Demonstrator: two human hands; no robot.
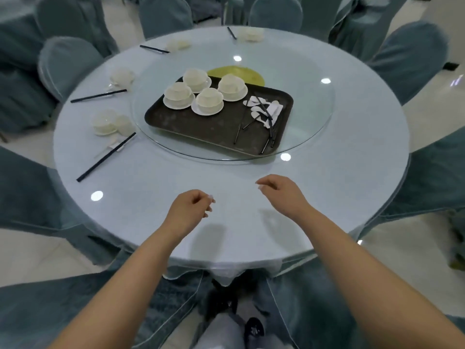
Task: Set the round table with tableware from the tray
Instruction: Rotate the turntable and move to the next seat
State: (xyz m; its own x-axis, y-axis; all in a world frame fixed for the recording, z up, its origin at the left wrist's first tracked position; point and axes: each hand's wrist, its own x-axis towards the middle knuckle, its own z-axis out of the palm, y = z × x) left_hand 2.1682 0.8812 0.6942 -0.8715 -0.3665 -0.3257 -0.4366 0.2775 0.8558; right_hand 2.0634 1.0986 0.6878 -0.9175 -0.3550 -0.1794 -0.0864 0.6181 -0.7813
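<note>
Round table (352, 187) under pale cloth and glass, ringed by chairs in grey-blue covers (70, 64).

At 9 o'clock near the rim: a place setting of white bowls on a saucer (107, 122), with dark chopsticks (105, 157) and a spoon just beside, nearer the viewer. Further round, at 10 o'clock: a second white setting (122, 76) with its chopsticks (98, 96) alongside. At 11 o'clock: a third setting (178, 44), blurred, chopsticks (154, 49) to its left. At 12 o'clock: a fourth (250, 34), also blurred, chopsticks (231, 33) beside it.

In the centre, on the glass turntable (314, 114): the dark tray (201, 124). On the tray's far-left part, four stacked white bowl-and-saucer sets (205, 100), close together. On its right part, a loose heap of white spoons (261, 109) and black chopsticks (266, 124), crossing one another. Behind the tray, a yellow-green disc (241, 73), partly hidden.

At 6 o'clock, above the near rim: left hand (188, 207), fingers loosely curled, holding nothing. To its right, slightly further in: right hand (279, 192), fingers likewise drooping and relaxed, empty, apart from the tray.
</note>
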